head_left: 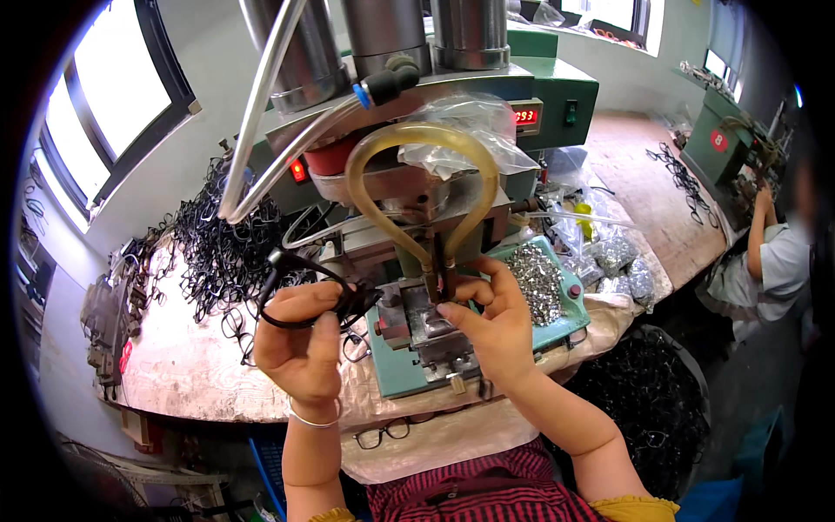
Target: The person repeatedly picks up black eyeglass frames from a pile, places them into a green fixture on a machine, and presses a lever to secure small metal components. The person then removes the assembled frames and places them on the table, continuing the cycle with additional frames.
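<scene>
My left hand [300, 344] is closed on a black eyeglass frame [271, 283], held up left of the press with its lens rims tilted. My right hand [496, 326] is at the press's working point, thumb and fingers pinched together beside the dark tool head [441, 277]. Whatever those fingertips hold is too small or hidden to make out. Below them sits a metal fixture [432, 335] on a green machine base [396, 378]. A yellowish hose [422, 132] loops down to the tool head. Small metal parts [535, 283] fill a green tray just right of my right hand.
A tangled heap of black frames [213, 235] lies on the left of the table. Bags of small parts [613, 257] lie at the right. A large container of dark frames [648, 391] stands below the table edge. Another person [774, 257] works at a green machine far right.
</scene>
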`<state>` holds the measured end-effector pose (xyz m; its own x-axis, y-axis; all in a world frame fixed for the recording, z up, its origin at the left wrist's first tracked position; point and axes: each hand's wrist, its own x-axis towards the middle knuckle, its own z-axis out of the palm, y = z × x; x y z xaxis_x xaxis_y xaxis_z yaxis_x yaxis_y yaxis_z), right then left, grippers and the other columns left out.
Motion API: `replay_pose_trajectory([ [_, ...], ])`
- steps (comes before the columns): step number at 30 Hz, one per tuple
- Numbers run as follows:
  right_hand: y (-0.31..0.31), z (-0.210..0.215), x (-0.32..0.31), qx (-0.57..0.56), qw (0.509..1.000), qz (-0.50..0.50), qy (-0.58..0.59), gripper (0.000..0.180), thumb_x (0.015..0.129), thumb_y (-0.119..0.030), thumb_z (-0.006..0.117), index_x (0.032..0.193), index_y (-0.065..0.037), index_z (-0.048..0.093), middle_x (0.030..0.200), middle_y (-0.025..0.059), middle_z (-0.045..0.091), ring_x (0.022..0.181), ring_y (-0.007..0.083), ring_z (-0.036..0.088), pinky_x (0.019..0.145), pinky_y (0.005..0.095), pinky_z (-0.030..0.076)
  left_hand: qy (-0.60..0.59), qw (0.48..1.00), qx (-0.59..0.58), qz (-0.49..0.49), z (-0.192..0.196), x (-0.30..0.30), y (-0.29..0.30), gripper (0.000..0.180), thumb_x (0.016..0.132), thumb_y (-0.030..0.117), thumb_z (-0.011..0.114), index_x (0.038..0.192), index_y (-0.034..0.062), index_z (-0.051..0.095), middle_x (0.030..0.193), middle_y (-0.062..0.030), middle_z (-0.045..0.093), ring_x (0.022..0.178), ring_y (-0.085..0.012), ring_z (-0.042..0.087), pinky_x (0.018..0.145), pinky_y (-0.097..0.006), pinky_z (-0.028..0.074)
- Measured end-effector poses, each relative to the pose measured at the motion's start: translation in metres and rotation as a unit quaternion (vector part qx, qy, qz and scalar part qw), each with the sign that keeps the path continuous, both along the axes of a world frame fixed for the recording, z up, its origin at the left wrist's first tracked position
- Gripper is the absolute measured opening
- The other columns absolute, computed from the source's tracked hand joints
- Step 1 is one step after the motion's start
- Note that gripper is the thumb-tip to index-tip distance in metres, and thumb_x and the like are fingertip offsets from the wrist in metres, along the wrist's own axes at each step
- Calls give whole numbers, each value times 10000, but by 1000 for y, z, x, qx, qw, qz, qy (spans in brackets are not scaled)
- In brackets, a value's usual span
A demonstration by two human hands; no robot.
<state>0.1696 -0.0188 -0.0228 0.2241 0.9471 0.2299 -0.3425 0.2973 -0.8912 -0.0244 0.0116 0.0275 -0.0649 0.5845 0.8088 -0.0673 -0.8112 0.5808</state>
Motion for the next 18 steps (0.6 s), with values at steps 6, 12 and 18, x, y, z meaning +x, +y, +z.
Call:
replay_pose_trajectory([
  [6, -24, 27, 17, 9, 981, -2, -195, 466, 798, -49, 704, 1243, -2, 574, 1225, 153, 632, 1084, 264, 625, 1000, 362, 452, 176, 980, 79, -52, -24, 2, -17, 51, 879, 135, 682, 833, 115, 693, 936, -99, 766, 706, -200, 582, 739, -350, 469],
  [12, 13, -65, 101, -49, 731, -255, -632, 259, 723, -108, 763, 976, -69, 725, 1273, 217, 598, 1254, 398, 524, 1076, 471, 404, 360, 913, 180, -72, -45, 21, -15, 274, 732, 118, 680, 997, 86, 737, 1105, -72, 732, 799, -274, 527, 925, -499, 524],
  [18, 5, -91, 121, -33, 749, -265, -606, 146, 741, -82, 759, 872, -29, 720, 1210, 195, 637, 1245, 391, 540, 1062, 452, 405, 355, 917, 169, -63, -46, 19, -24, 307, 732, 110, 661, 1037, 75, 671, 1153, -69, 669, 912, -308, 570, 984, -514, 491],
])
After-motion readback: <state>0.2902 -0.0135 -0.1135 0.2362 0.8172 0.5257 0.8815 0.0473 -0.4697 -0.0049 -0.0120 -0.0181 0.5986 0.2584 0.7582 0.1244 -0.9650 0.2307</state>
